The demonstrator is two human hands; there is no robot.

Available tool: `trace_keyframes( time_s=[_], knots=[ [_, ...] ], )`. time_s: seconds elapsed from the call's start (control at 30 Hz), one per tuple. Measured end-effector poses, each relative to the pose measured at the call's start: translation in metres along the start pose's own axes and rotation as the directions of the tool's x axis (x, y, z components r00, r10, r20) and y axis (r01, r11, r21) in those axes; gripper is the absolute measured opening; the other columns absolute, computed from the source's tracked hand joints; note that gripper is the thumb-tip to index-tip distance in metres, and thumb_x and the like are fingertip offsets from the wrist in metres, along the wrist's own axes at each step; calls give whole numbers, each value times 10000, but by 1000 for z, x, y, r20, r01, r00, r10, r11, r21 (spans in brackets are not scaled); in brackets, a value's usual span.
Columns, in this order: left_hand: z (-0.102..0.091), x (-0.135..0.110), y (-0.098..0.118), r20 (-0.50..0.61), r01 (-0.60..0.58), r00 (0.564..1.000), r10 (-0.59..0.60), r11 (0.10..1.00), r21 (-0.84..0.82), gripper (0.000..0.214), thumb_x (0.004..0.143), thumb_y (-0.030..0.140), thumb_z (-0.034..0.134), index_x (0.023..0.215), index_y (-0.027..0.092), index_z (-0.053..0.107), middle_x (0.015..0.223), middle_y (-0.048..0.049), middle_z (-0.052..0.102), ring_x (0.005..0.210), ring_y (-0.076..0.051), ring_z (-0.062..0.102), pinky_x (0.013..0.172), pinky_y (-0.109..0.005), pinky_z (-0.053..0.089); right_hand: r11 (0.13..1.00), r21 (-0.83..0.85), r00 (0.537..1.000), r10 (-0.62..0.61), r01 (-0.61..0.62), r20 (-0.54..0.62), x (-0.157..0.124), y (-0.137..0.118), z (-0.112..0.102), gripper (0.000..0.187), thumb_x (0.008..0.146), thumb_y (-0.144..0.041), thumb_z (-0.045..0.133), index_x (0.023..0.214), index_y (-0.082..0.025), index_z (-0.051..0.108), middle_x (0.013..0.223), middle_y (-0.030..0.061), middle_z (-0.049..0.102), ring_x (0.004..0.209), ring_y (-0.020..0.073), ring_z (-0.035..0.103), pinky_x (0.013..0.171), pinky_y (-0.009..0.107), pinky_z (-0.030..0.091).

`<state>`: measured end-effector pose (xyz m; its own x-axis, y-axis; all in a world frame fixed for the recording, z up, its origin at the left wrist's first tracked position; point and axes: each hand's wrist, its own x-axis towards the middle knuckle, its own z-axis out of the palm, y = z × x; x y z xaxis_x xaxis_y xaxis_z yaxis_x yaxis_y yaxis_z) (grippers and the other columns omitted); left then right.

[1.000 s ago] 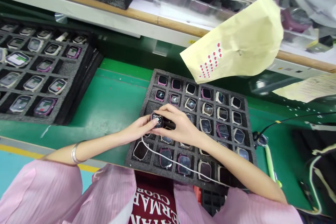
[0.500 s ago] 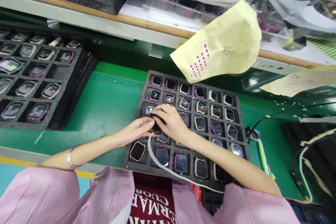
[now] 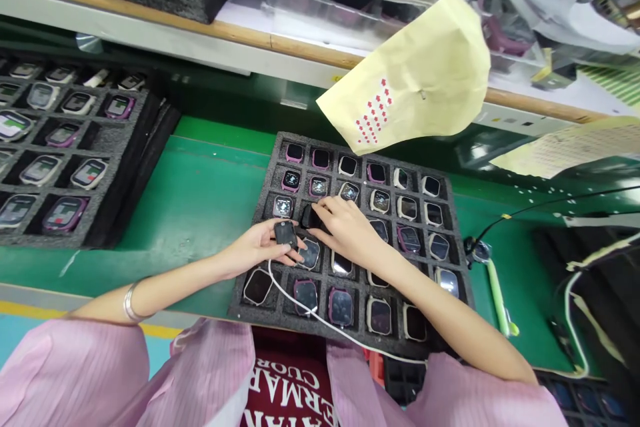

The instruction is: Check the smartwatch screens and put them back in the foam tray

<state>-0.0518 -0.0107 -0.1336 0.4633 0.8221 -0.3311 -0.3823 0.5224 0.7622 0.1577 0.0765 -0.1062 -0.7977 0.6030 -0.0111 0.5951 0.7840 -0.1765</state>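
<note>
In my left hand (image 3: 263, 243) is a small black square block (image 3: 285, 234), pinched between thumb and fingers. A white cable (image 3: 320, 321) runs from below that hand across the front of the dark foam tray (image 3: 269, 180). My right hand (image 3: 350, 230) reaches into a slot, its thumb and fingertips closed at a dark watch (image 3: 309, 216) that they partly cover. Watches with purple or pale cases fill the slots around both hands. Just behind the block, one watch (image 3: 283, 206) has a lit screen. My right forearm hides some slots.
At the left stand stacked foam trays (image 3: 117, 160) holding more watches. A yellow paper (image 3: 425, 87) hangs from the shelf edge (image 3: 300, 51) over the tray's back. On the right lie a green strap (image 3: 497, 290) and a thin black cable (image 3: 530, 208).
My hands were together over the tray and have come apart. The left has drawn the black block away, its face showing; the right has moved slightly right to the dark watch.
</note>
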Motion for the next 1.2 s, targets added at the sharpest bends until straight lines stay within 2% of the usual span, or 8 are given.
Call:
trace_keyframes(
  time_s=[0.13,0.23,0.33,0.5,0.6,0.77,0.9,1.2],
  knots=[
    [3,4,4,-4,45,999,-46,998,-37,593,692,101,753,1224,123,492,989,-135,701,951,-244,674,867,-387,497,994,97,997,-43,48,-59,4,8,4,320,757,-241,770,1012,-92,649,948,134,628,889,307,593,764,458,497],
    [3,8,5,25,72,997,-71,994,-79,605,627,16,717,1190,117,523,1009,-135,704,1000,-260,663,954,-410,441,958,272,978,-29,87,-208,0,13,-8,302,786,-250,736,1033,-110,636,945,102,622,850,248,610,764,395,521],
    [3,12,6,73,73,995,-64,987,-142,561,577,-31,648,1113,118,580,1013,-115,704,1004,-246,655,973,-391,425,874,435,936,-57,215,-348,-11,5,-20,328,822,-279,695,1096,-120,610,960,92,610,855,225,606,756,360,526],
    [9,17,10,77,125,990,-119,989,-74,434,530,-35,627,936,115,655,899,-56,699,817,-154,639,722,-228,463,911,281,947,-251,301,-202,-19,-16,-16,347,869,-316,640,1145,-111,589,1000,131,598,890,262,580,761,422,508],
    [14,20,10,69,114,992,-109,991,-63,344,565,12,661,892,117,660,860,-47,693,832,-170,635,754,-254,474,941,190,956,-253,279,-151,-17,-19,-10,331,896,-294,605,1151,-83,583,1043,170,587,933,288,565,769,442,508],
    [17,24,1,13,41,999,-41,999,27,269,663,156,779,905,122,666,881,-48,703,859,-170,642,842,-289,471,935,198,951,-263,293,-165,-18,-15,-3,368,872,-182,604,1217,-71,537,1120,189,592,1018,307,567,830,467,499],
    [14,26,-9,-42,-30,999,34,995,93,327,707,245,783,983,123,658,938,-72,715,885,-191,659,852,-308,484,921,269,943,-216,283,-253,-19,-12,11,409,884,-232,600,1259,-93,516,1125,179,599,1023,298,579,839,464,501],
    [14,24,-7,-1,-32,999,33,993,113,323,748,255,751,1025,119,658,990,-104,724,952,-226,671,883,-327,497,872,394,930,-162,291,-329,-18,-9,22,392,886,-283,609,1247,-153,529,1075,126,610,941,250,607,777,413,509]
  ],
)
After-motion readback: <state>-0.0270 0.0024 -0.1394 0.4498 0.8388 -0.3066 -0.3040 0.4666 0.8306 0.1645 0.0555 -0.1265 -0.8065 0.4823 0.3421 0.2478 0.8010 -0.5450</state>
